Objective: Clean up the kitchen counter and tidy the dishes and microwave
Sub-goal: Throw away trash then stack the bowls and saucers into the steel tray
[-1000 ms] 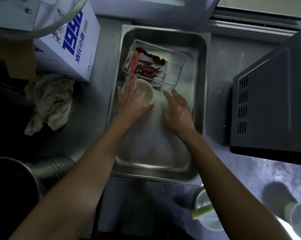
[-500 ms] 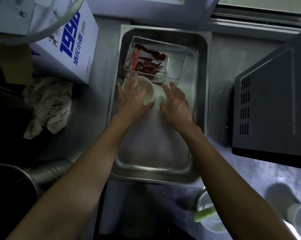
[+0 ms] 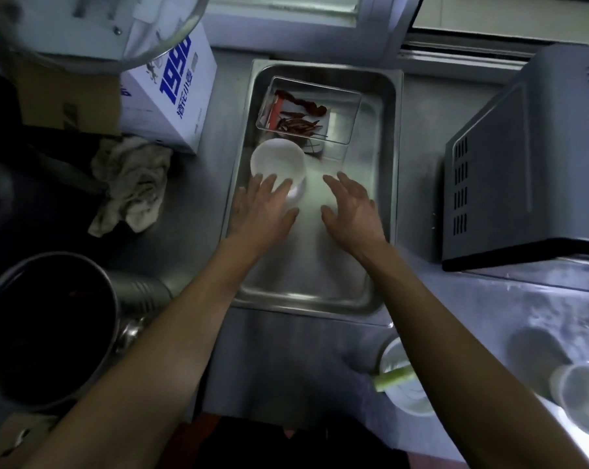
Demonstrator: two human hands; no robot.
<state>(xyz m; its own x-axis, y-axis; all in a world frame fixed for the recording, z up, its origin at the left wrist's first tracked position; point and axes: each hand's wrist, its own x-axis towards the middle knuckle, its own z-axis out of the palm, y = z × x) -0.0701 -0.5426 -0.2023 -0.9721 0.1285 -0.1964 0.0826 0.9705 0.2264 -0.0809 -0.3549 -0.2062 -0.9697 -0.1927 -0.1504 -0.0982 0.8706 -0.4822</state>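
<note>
A steel tray [image 3: 386, 170] lies on the counter in front of me. A white bowl [image 3: 276, 160] stands inside it, and behind the bowl sits a clear plastic box [image 3: 347, 113] with dried red chillies [image 3: 296, 125]. My left hand [image 3: 264, 211] is spread flat over the tray, fingertips touching the bowl's near rim. My right hand [image 3: 352, 211] hovers beside it with fingers apart and nothing in it. The grey microwave [image 3: 530, 164] stands to the right of the tray.
A white box with blue print [image 3: 171, 106] and a crumpled rag [image 3: 133, 184] lie left of the tray. A dark metal pot [image 3: 45, 330] sits at lower left. A cup with a green stalk [image 3: 401, 377] and another white cup [image 3: 581, 394] stand at lower right.
Both hands have drawn back toward me along the tray. My left hand has slid off the top of the bowl, so that most of the bowl now shows.
</note>
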